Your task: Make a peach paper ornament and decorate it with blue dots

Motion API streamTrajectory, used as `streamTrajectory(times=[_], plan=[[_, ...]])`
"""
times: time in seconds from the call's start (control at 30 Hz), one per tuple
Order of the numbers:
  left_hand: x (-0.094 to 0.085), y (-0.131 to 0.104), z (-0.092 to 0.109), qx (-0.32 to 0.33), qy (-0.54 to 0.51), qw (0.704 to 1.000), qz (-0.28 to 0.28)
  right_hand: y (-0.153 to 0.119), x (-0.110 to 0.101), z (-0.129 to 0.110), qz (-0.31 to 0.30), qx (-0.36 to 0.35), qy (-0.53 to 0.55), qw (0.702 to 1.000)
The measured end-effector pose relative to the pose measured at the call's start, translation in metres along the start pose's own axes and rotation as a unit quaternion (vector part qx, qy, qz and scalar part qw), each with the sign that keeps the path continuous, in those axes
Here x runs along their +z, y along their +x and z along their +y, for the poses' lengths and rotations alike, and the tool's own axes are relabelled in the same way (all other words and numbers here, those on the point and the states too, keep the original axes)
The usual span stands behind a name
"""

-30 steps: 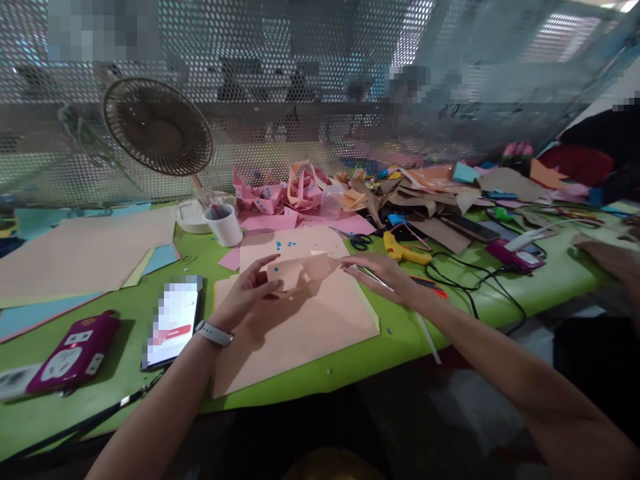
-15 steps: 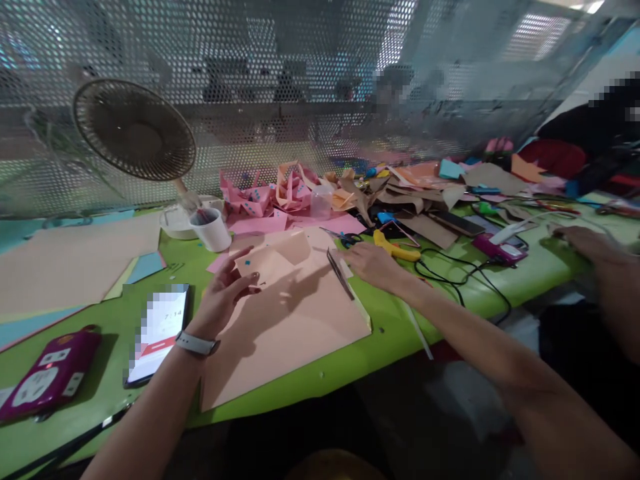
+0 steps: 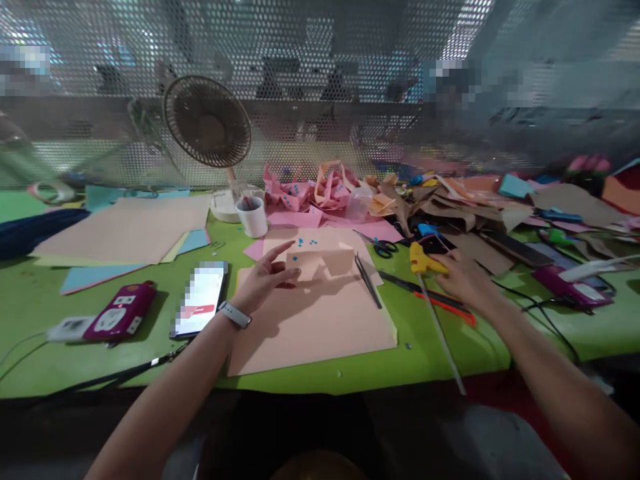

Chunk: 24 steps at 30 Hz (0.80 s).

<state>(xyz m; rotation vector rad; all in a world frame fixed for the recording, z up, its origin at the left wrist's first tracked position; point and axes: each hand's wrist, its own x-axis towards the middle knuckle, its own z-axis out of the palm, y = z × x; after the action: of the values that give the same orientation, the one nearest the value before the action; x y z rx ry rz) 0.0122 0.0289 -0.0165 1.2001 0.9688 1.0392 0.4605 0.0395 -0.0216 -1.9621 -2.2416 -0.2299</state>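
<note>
Across the green tabletop [image 3: 320,381], a large peach paper sheet [image 3: 310,333] lies under the small folded peach paper piece [image 3: 341,261]; I cannot tell whether the left grip [image 3: 257,281] pinches it. The right grip [image 3: 463,279] is clamped on the yellow plastic glue gun [image 3: 418,259], apparently the pick-up, calling for a steady lift.

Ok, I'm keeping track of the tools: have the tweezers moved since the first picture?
Yes, to the left, judged against the scissors. The right hand held the tweezers then; now they lie on the large peach sheet.
</note>
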Motion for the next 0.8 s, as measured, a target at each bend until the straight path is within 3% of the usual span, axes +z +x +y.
streamTrajectory(times=[0.13, 0.23, 0.3, 0.37, 0.43, 0.53, 0.67, 0.8], plan=[[0.003, -0.001, 0.001, -0.013, -0.011, 1.000, 0.002, -0.007, -0.012, -0.007, 0.136, 0.092, 0.051, 0.985], [0.006, -0.002, 0.001, -0.013, -0.016, 1.000, 0.009, -0.004, -0.025, -0.030, 0.216, 0.152, 0.190, 0.946], [0.008, -0.003, 0.000, -0.017, -0.022, 0.999, 0.022, 0.001, -0.033, -0.057, 0.223, 0.192, 0.337, 0.894], [0.010, -0.005, 0.000, -0.016, -0.034, 0.999, 0.035, 0.006, -0.040, -0.093, 0.227, 0.215, 0.484, 0.818], [0.012, -0.006, 0.000, -0.011, -0.048, 0.998, 0.045, 0.009, -0.046, -0.130, 0.139, 0.164, 0.596, 0.774], [0.014, -0.007, 0.001, -0.003, -0.069, 0.995, 0.067, 0.009, -0.050, -0.178, 0.042, 0.094, 0.663, 0.741], [0.018, -0.008, 0.004, -0.018, -0.105, 0.990, 0.091, 0.008, -0.046, -0.208, -0.015, -0.008, 0.648, 0.762], [0.020, -0.008, 0.004, -0.034, -0.147, 0.983, 0.102, 0.007, -0.037, -0.210, -0.044, -0.075, 0.616, 0.783]])
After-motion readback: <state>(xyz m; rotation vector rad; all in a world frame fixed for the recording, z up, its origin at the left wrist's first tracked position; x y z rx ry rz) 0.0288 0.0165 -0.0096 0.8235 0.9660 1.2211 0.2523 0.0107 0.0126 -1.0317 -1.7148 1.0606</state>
